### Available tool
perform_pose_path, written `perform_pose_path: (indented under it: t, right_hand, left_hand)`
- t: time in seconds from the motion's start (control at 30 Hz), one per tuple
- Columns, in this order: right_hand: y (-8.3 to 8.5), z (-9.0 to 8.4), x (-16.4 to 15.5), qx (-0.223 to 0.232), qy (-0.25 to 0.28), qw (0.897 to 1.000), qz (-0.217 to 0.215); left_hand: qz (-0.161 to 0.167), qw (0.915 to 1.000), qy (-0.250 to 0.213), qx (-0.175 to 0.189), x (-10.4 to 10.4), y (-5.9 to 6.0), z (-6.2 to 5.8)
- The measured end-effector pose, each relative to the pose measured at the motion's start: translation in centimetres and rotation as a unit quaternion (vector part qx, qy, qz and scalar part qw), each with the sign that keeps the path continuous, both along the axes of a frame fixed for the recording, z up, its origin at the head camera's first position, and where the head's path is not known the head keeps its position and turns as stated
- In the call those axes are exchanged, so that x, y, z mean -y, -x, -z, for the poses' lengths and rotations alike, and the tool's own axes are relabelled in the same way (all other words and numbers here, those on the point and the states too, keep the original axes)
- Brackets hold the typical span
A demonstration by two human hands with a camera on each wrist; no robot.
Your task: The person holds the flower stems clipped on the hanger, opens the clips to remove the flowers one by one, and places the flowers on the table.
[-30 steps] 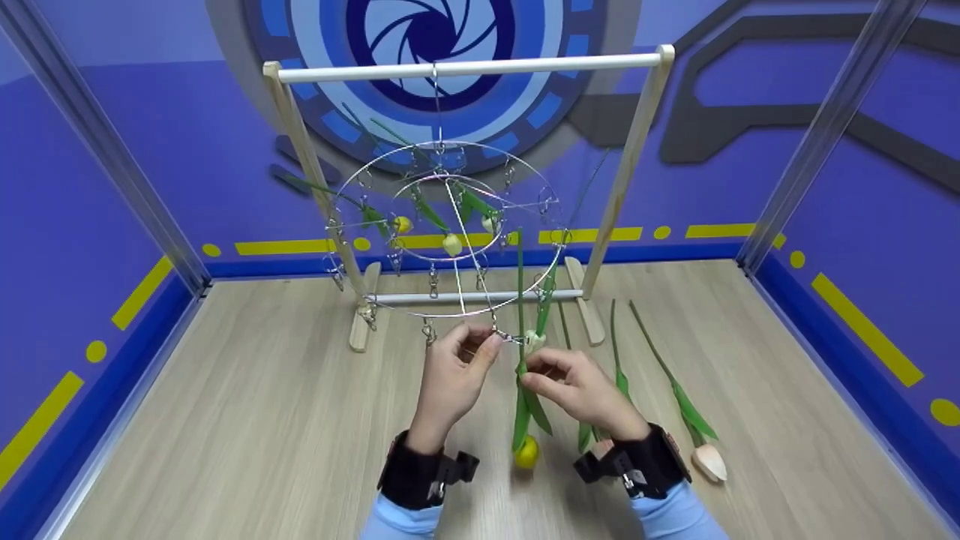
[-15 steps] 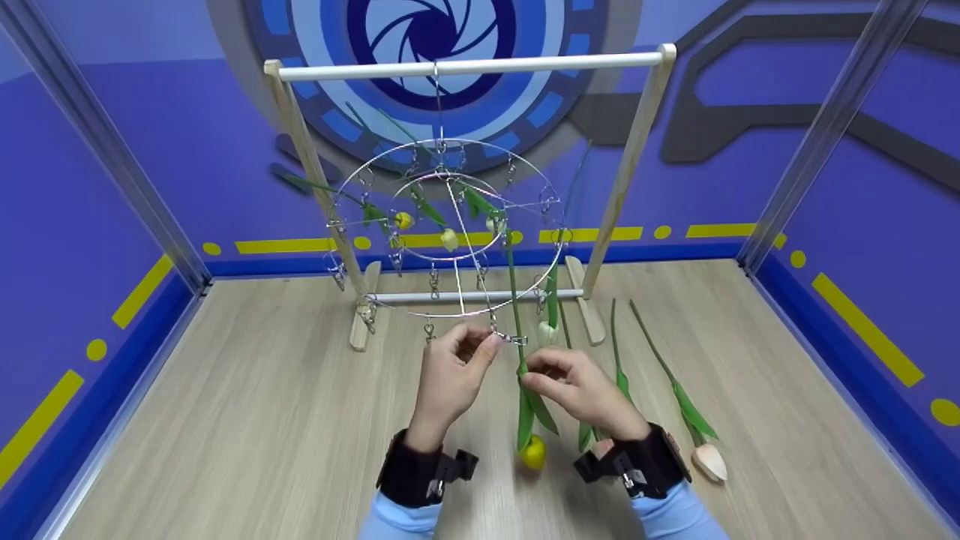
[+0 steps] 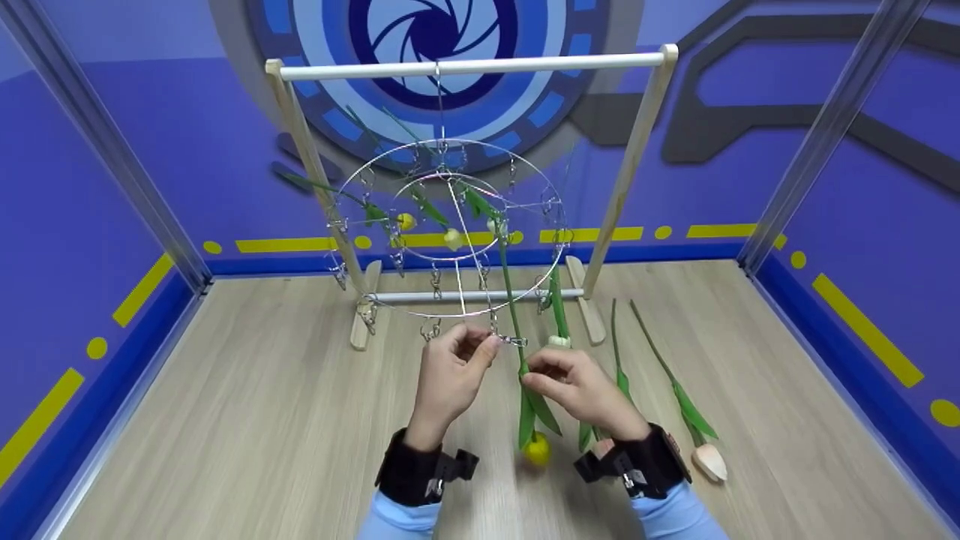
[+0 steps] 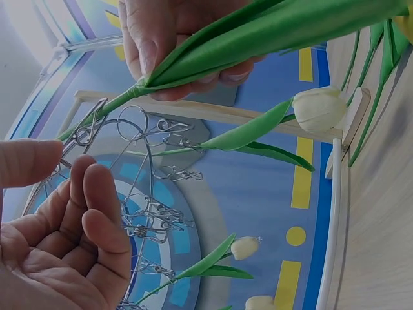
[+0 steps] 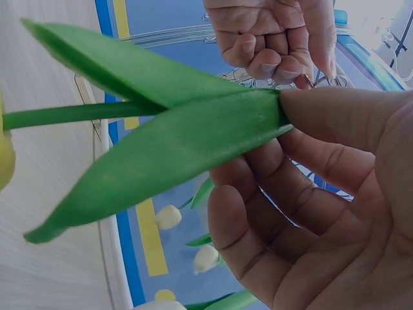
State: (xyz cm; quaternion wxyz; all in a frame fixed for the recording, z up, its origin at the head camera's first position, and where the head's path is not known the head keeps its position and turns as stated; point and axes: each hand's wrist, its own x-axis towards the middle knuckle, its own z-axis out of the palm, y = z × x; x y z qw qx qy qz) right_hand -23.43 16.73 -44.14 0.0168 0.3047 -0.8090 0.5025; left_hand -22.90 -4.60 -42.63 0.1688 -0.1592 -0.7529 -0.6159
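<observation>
My left hand (image 3: 454,371) pinches a metal wire clip (image 3: 512,340) between thumb and fingers. The clip hangs from the near edge of a round two-ring wire hanger (image 3: 463,314). To its right, my right hand (image 3: 581,386) holds an artificial yellow tulip (image 3: 536,450), bloom down. Thumb and fingers pinch its stem where the green leaves (image 5: 187,135) begin. The bare stem rises past the clip; in the left wrist view it overlaps the clip's wires (image 4: 87,132). A white tulip (image 3: 559,341) hangs from the hanger's right side, just behind my right hand.
A wooden stand with a white top bar (image 3: 525,64) bears the hanger. More tulips hang toward its back, including a yellow one (image 3: 406,221) and a cream one (image 3: 452,238). On the table at right lies a pale pink tulip (image 3: 709,462); another pink bloom (image 3: 603,448) is partly hidden by my right wrist.
The held yellow tulip has tilted, its stem end swinging left and its bloom slightly right. The hanging white tulip has swung right, away from the clip. Both hands stay in place.
</observation>
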Motion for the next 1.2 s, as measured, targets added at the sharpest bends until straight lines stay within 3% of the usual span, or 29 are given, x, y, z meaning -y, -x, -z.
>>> perform_pose_path:
  t: [1.2]
  right_hand:
    - [-0.12,-0.19,-0.04,0.015,-0.018,1.0,0.016]
  left_hand:
    - [-0.001,0.9999,-0.008,-0.014,0.24,-0.06,-0.18]
